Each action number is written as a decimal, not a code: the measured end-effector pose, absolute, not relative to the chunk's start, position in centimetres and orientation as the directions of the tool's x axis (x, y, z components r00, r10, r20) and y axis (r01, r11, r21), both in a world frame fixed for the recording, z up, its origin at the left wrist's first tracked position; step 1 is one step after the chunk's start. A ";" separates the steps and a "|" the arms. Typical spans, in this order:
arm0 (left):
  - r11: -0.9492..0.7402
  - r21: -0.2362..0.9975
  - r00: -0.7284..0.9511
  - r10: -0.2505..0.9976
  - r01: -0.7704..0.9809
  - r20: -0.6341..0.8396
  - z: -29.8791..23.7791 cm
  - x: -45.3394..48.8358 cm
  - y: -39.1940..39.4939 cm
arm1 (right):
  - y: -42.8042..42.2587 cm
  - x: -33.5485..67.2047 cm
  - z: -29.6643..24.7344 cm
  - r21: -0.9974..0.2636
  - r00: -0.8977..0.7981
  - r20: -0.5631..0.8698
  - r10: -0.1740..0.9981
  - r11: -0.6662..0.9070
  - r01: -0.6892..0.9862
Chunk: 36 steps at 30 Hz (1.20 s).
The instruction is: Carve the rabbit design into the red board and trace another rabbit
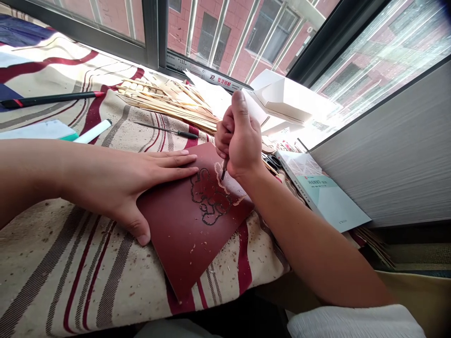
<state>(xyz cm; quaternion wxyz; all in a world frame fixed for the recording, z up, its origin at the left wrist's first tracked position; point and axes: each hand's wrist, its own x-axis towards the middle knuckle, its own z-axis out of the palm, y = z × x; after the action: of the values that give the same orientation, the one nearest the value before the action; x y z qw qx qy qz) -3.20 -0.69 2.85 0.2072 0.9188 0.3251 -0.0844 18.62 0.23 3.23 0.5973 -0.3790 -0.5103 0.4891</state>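
A reddish-brown carving board (176, 253), perhaps linoleum, lies at an angle on the cloth. On it is a dark-outlined cartoon-like figure (211, 202), with a pale carved strip along its far right side. My left hand (141, 176) rests flat on the board's left part, fingers stretched out and thumb at the near left edge. My right fist (240, 136) is wrapped round a carving tool (224, 172), thumb up. Only the tool's dark lower shaft shows, pointing down at the pale strip; its handle is hidden in the fist. Small shavings lie on the board.
Thin wooden sticks (169, 96) are heaped by the window. A slim dark-handled tool (169, 130), a marker (93, 131) and a black-red pen (52, 98) lie on the striped cloth (45, 277). Scissors (273, 162), a book (324, 192) and a white box (282, 98) are at the right.
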 end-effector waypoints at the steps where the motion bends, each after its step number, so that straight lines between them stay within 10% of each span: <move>1: -0.703 0.327 0.776 0.561 0.631 -0.289 2.8 -3.2 -0.7 | 0.1 18.6 3.2 -0.951 -0.001 0.250 0.968 0.245 -0.189; 16: -0.738 0.318 0.804 0.548 0.594 -0.231 2.2 -3.5 -0.2 | 0.8 19.8 3.3 -0.973 -0.647 0.204 0.735 0.081 -0.215; 23: -0.729 0.339 0.803 0.546 0.595 -0.239 2.4 -3.1 -0.4 | 1.4 18.2 2.9 -0.992 -0.125 0.100 0.987 0.089 -0.091; 29: -0.743 0.308 0.804 0.542 0.595 -0.244 2.5 -3.2 -0.2 | 0.9 19.7 3.6 -0.992 -0.566 0.062 0.822 -0.011 -0.125; 36: -0.707 0.301 0.767 0.604 0.641 -0.216 2.1 -3.6 -0.9 | 1.4 19.6 3.4 -0.989 -0.686 0.073 0.724 -0.038 -0.146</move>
<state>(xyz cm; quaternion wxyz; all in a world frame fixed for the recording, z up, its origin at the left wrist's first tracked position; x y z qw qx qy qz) -3.61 -0.86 2.11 0.1817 0.9223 0.3372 -0.0509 19.63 1.36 3.37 0.3195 -0.2348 -0.6155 0.6812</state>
